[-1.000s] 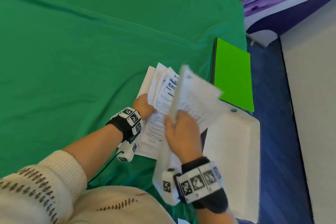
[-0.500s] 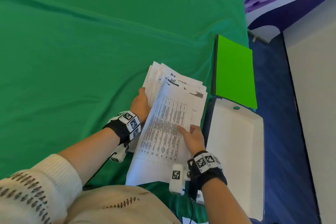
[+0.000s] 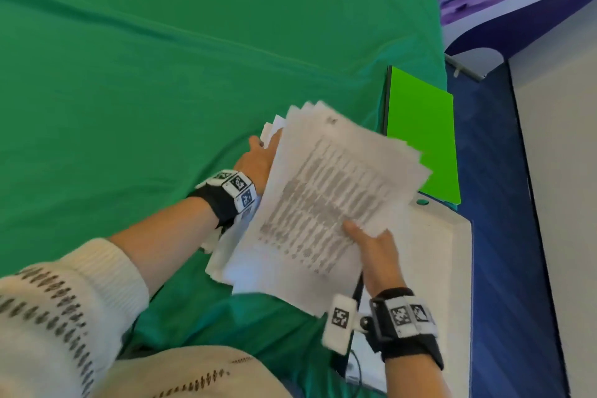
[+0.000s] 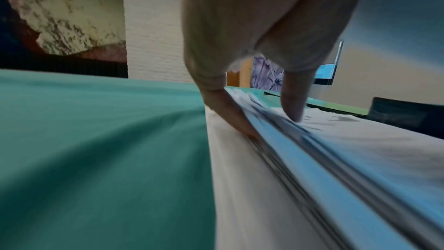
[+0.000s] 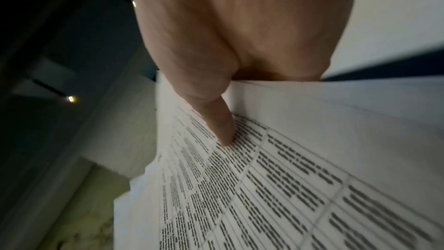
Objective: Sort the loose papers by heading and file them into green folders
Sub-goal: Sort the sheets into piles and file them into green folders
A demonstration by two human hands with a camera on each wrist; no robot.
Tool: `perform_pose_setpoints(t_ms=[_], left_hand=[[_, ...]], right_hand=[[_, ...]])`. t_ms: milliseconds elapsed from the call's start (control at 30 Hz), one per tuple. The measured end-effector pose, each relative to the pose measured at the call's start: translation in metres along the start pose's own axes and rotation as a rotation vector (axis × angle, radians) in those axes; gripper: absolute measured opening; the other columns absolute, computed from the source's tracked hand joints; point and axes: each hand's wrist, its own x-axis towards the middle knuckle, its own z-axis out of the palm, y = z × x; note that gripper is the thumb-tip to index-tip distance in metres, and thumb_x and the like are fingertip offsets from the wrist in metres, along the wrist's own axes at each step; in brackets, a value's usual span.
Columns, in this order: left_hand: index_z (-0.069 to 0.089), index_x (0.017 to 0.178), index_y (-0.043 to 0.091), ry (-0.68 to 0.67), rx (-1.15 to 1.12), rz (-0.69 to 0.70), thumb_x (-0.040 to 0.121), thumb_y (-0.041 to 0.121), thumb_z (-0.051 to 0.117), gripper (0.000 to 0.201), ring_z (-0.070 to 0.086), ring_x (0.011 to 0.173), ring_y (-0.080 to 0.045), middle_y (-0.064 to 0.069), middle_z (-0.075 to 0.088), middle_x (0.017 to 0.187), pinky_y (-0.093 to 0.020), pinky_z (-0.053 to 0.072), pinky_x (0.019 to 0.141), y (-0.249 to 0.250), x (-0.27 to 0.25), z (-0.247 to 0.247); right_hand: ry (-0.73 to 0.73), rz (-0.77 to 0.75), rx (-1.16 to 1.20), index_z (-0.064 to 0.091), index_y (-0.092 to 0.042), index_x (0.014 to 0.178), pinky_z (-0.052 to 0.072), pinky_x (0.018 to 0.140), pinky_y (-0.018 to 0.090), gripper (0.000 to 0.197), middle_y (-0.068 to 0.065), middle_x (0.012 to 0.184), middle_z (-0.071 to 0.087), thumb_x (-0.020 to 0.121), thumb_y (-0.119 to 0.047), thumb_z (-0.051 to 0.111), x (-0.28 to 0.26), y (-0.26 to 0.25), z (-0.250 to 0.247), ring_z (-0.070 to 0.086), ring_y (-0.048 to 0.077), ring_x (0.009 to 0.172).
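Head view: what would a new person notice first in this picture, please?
The fanned stack of papers in the centre, its top sheet a printed table, held by the left hand and the right hand. Beyond it, a bright green folder lies at the right edge of the green cloth.

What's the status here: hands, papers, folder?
Left hand grips the papers at the left edge; right hand pinches the near right edge. Folder shut on the cloth, nothing filed. Top sheet blurred; nothing in the way.

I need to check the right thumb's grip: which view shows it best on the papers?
The right wrist view: the right hand pinches the papers, thumb on the printed table. The head view shows it small and blurred; the left wrist view misses it.
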Motion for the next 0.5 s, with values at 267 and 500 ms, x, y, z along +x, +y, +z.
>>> perform_pose_setpoints(t_ms=[267, 500], left_hand=[[0.036, 0.143, 0.022, -0.341, 0.241, 0.074, 0.077, 0.026, 0.082, 0.082, 0.051, 0.102, -0.030, -0.017, 0.047, 0.135, -0.035, 0.047, 0.085, 0.038, 0.049, -0.025], [0.034, 0.137, 0.024, -0.255, 0.309, 0.017, 0.074, 0.012, 0.077, 0.077, 0.048, 0.087, -0.028, -0.013, 0.035, 0.132, -0.034, 0.043, 0.069, 0.027, 0.045, -0.002]], right_hand=[[0.277, -0.179, 0.256, 0.061, -0.017, 0.127, 0.048, 0.101, 0.039, 0.068, -0.008, 0.110, 0.073, 0.068, -0.046, 0.079, 0.013, -0.056, -0.093, 0.068, 0.013, 0.104], [0.400, -0.207, 0.250, 0.059, -0.018, 0.128, 0.053, 0.093, 0.036, 0.052, -0.012, 0.100, 0.074, 0.083, -0.039, 0.073, 0.026, -0.078, -0.095, 0.068, 0.011, 0.098]])
